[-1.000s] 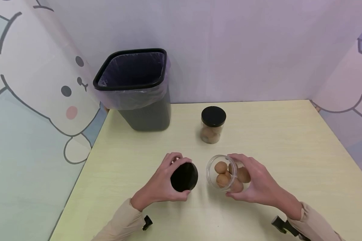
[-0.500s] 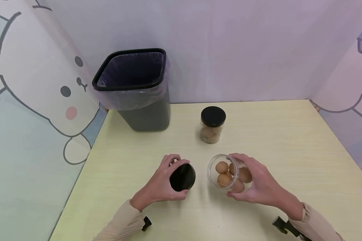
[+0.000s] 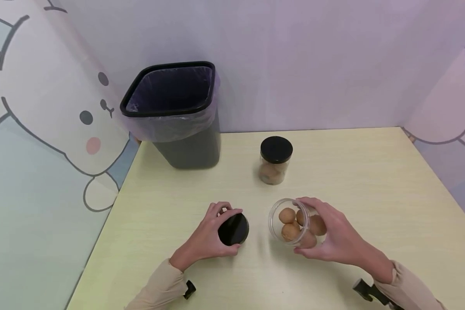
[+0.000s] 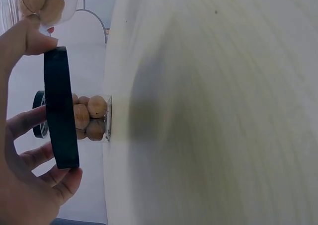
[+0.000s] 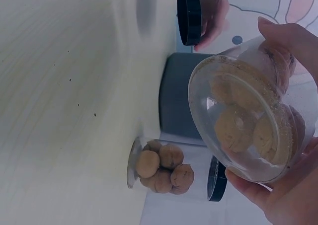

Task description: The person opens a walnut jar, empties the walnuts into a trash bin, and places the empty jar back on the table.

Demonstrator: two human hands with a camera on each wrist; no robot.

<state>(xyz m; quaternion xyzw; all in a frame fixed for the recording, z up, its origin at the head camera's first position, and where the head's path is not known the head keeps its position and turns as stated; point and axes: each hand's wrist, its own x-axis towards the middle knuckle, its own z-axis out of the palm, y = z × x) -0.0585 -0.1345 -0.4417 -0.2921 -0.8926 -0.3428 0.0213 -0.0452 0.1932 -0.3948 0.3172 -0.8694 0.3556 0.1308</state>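
My left hand (image 3: 206, 238) grips a black screw lid (image 3: 233, 229) by its edge, thumb on one side and fingertips on the other. In the left wrist view the lid (image 4: 60, 108) is off the table and casts a shadow on it. My right hand (image 3: 338, 237) holds a clear jar (image 3: 272, 230) around its side, with several walnuts (image 3: 290, 231) inside. This jar is uncovered and tilted, its mouth towards the left and up at the head camera; its round base (image 5: 198, 93) shows in the right wrist view. A gap separates lid and jar.
Behind the hands stands a second clear jar (image 3: 271, 173) of walnuts, upright, with its black lid (image 3: 277, 149) on. A grey bin (image 3: 195, 150) with a black rim and plastic liner is at the back left of the pale wooden table (image 3: 352, 172). Walls rise behind it.
The lid in my left hand has moved slightly left and down, and the open jar in my right hand slightly right, so the gap between them is wider. Both grips are unchanged.
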